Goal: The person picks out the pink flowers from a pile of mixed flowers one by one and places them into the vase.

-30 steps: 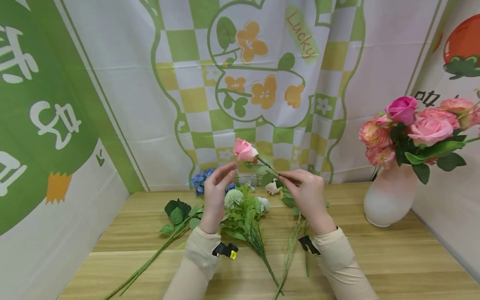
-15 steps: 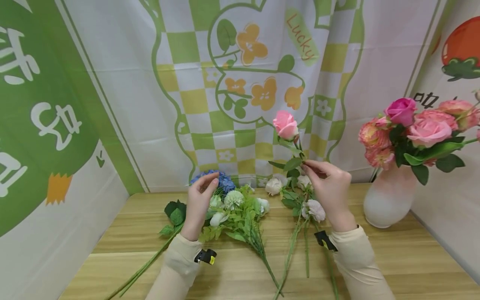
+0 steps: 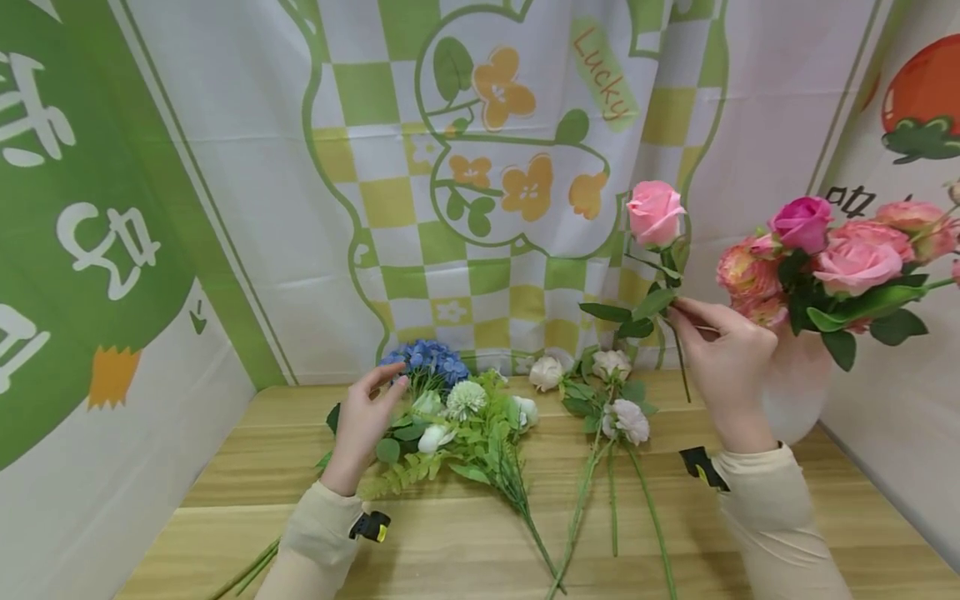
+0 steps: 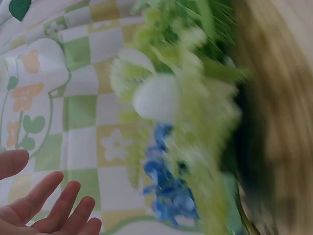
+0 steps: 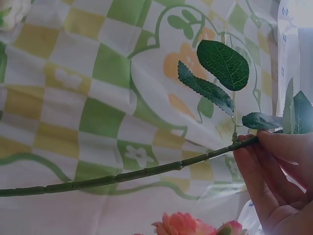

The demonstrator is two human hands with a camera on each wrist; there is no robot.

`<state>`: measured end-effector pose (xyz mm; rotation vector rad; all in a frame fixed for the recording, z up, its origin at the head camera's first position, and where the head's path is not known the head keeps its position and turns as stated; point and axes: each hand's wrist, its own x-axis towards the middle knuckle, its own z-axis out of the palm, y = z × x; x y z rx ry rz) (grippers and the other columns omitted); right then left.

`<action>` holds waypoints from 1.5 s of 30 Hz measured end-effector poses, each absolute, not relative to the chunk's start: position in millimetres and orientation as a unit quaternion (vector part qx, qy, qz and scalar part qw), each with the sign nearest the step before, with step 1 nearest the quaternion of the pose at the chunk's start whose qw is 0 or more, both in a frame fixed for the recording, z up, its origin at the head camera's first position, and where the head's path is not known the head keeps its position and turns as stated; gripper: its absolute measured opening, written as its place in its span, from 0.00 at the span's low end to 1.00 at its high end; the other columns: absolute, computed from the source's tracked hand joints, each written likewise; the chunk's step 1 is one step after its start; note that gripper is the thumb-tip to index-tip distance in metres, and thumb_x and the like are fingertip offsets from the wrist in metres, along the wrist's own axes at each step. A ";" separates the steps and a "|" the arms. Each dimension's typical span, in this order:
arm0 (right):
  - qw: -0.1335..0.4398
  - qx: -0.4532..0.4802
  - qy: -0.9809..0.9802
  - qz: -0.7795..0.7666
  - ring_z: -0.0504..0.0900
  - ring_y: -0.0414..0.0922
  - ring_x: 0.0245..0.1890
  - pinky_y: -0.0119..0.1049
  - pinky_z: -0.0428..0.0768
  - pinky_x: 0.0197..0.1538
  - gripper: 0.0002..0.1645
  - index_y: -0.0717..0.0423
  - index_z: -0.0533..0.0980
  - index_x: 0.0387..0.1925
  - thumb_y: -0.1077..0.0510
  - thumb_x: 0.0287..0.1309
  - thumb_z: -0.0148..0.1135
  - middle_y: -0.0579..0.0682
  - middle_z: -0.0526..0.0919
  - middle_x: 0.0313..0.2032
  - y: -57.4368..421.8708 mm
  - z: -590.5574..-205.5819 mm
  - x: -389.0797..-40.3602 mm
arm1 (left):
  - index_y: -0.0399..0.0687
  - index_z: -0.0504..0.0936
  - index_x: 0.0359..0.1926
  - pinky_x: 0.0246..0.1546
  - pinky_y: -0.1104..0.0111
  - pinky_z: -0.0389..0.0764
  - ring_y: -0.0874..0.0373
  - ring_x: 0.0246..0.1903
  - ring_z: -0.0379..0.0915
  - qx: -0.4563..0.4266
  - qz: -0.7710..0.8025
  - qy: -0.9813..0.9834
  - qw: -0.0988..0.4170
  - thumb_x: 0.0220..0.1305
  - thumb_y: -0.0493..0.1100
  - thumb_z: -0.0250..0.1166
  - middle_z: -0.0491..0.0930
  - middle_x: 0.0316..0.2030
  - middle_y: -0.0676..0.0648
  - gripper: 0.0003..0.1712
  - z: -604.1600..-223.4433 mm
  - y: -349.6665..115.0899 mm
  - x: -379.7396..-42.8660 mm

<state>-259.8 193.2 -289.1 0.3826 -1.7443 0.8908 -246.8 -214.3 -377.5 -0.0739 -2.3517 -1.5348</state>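
Observation:
My right hand [image 3: 723, 358] pinches the green stem [image 5: 146, 171] of a pink rose [image 3: 655, 214] between thumb and fingers, just below its leaves [image 5: 222, 65]. The rose stands upright above the table, left of the vase bouquet, and its bloom is outside the right wrist view. My left hand [image 3: 367, 425] holds nothing, its fingers loosely extended over the left side of the flower pile. Close by lie a blue hydrangea [image 3: 427, 364], a pale green pompom flower [image 3: 467, 400] and a white bud [image 4: 156, 98], which is blurred in the left wrist view.
At the right a pink and white vase [image 3: 795, 392], partly behind my right hand, holds pink roses [image 3: 858, 254]. Several pale roses [image 3: 626, 421] with long stems lie mid-table. Green stems [image 3: 251, 571] extend toward the front left. A printed cloth [image 3: 525, 308] hangs behind the wooden table [image 3: 465, 542].
My right hand has carried the rose right and up, turning it from slanted to upright. The left hand has drawn away from the bloom, back to the left and lower.

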 end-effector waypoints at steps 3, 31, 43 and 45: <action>0.544 0.126 -0.752 0.351 0.77 0.16 0.33 0.09 0.70 0.42 0.09 0.54 0.86 0.36 0.58 0.51 0.71 0.57 0.87 0.33 202.7 -285.8 -256.3 | 0.52 0.74 0.61 0.67 0.52 0.60 0.48 0.66 0.60 -0.016 -0.499 -0.851 0.163 0.66 0.57 0.58 0.70 0.63 0.45 0.26 -383.2 -223.2 -247.1; 0.588 0.143 -0.733 0.311 0.69 0.08 0.34 0.09 0.64 0.37 0.10 0.56 0.86 0.35 0.55 0.53 0.69 0.60 0.87 0.33 240.3 -232.6 -256.7 | 0.38 0.59 0.69 0.64 0.39 0.54 0.34 0.68 0.50 0.001 -0.336 -0.931 0.146 0.70 0.57 0.52 0.55 0.70 0.34 0.37 -401.6 -280.0 -222.7; 0.573 0.139 -0.756 0.285 0.65 0.05 0.36 0.14 0.63 0.45 0.13 0.60 0.85 0.38 0.54 0.57 0.65 0.64 0.85 0.35 253.1 -219.7 -259.9 | 0.33 0.55 0.69 0.64 0.37 0.52 0.30 0.67 0.47 -0.002 -0.307 -0.939 0.154 0.70 0.56 0.52 0.51 0.70 0.30 0.39 -405.2 -300.4 -214.1; 0.578 0.135 -0.755 0.280 0.64 0.04 0.34 0.13 0.61 0.43 0.12 0.59 0.85 0.38 0.55 0.56 0.66 0.64 0.85 0.34 253.7 -217.3 -261.7 | 0.33 0.55 0.70 0.63 0.35 0.52 0.29 0.67 0.46 -0.001 -0.304 -0.940 0.155 0.70 0.56 0.52 0.50 0.70 0.29 0.40 -407.1 -304.4 -212.5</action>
